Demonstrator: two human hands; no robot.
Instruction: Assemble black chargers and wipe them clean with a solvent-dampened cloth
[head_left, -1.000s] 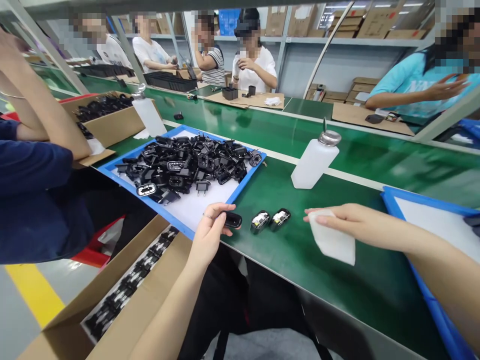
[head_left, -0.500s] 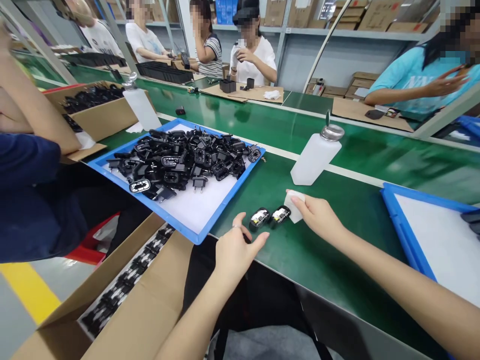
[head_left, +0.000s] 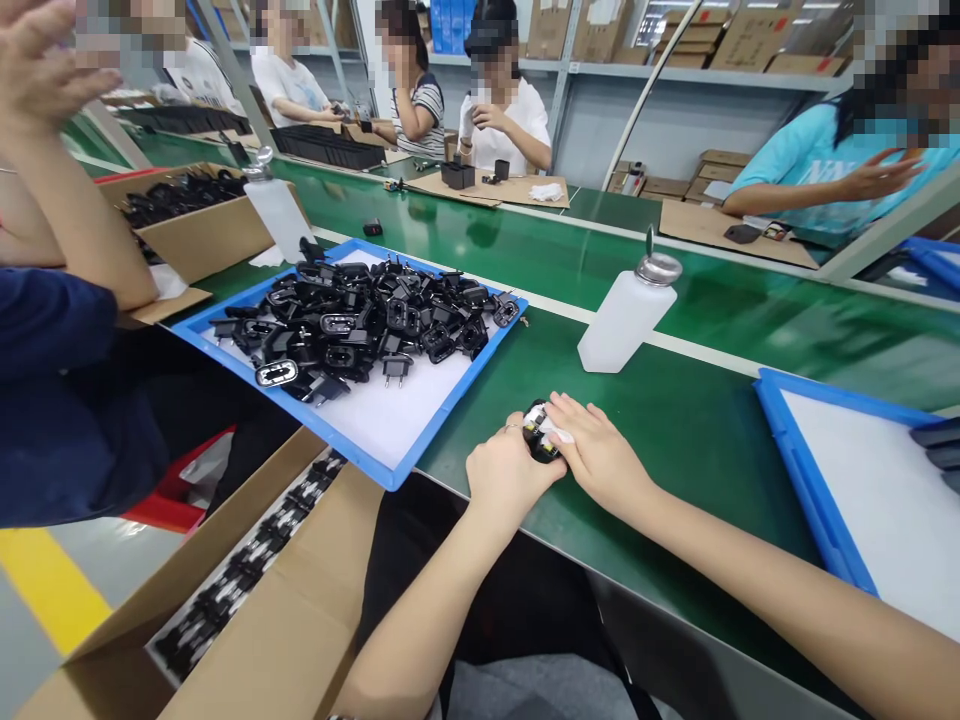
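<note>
Black plastic of a plug adapter (head_left: 538,432) showed between my hands, low in the middle of the frame, down on the green bench mat (head_left: 697,440). My left hand (head_left: 510,470) cupped its near side with the fingers curled in, and my right hand (head_left: 600,455) lay over it, fingers closed on a white wipe (head_left: 556,432) pressed against the piece, so both hands were grasping, not released. Going by the trays, much was left: a big heap of black adapters (head_left: 360,320) filled the blue tray (head_left: 375,462) left of centre, while only a few dark pieces (head_left: 941,445) sat at the right edge of the other blue tray (head_left: 806,490). Rows of adapters (head_left: 240,570) lay packed in the cardboard box (head_left: 262,620) at lower left. My hands hid most of the piece, so I could not tell which face the wipe covered, or whether a second adapter lay beneath them.
</note>
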